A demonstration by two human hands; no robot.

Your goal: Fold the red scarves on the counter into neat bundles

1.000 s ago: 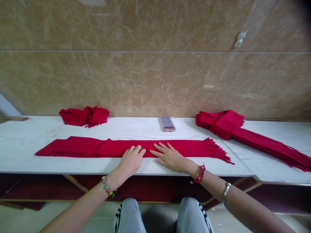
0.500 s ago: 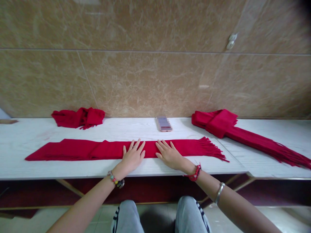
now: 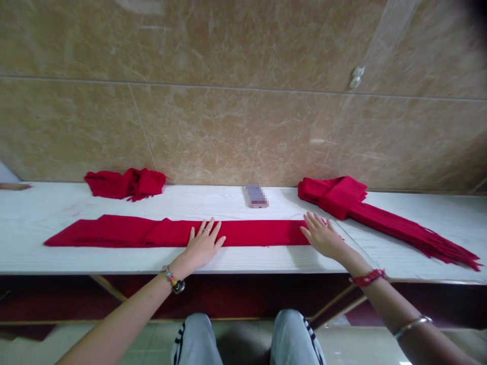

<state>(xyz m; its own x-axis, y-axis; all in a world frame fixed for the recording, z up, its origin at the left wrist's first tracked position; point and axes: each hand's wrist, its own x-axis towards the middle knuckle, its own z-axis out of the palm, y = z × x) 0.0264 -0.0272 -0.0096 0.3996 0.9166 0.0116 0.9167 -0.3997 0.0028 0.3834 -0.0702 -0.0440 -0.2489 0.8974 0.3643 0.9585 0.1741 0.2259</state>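
A long red scarf lies folded lengthwise across the white table, its left part layered and tapering to a slanted corner. My left hand rests on the scarf's middle, palm down with fingers spread. Over the fringed right end is my right hand, also flat with its fingers stretched out, covering most of the fringe. Neither hand grips the cloth.
A second red scarf lies folded at the back right, its fringe trailing toward the front. One more bunched red scarf sits back left against the tiled wall. A phone lies between them on the white table.
My right hand has slid right along the scarf, from near the middle to its fringed end. My left hand has stayed at nearly the same spot on the cloth.
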